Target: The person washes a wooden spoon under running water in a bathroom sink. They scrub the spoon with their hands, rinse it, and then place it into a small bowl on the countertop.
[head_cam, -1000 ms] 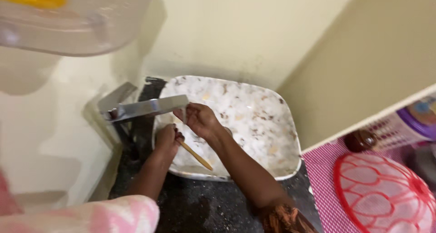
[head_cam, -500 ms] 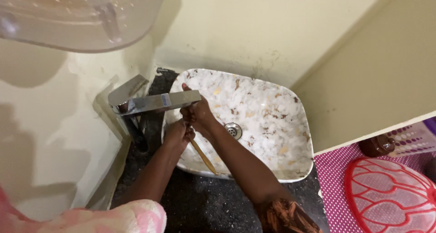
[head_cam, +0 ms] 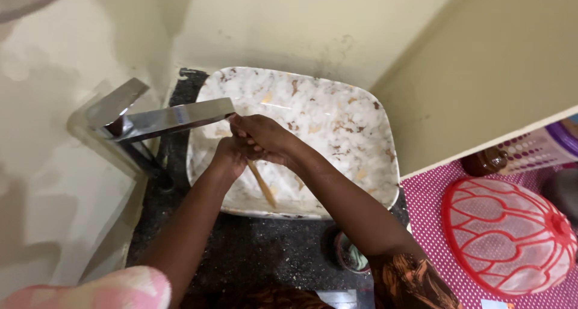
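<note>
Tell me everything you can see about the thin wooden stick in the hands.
The wooden stick is thin, straight and light tan, like bamboo. Its upper end is hidden between the left hand and right hand, which close around it. The free end slants down toward the near rim of the marbled basin, just beyond the tap spout.

Counted: 1 white-and-brown marbled rectangular basin (head_cam: 337, 113), 1 chrome square-spout tap (head_cam: 159, 119), 1 thin wooden stick (head_cam: 263, 185), 1 red plastic mesh dome cover (head_cam: 509, 237), 1 dark brown bottle (head_cam: 484, 161), 2 hands.
</note>
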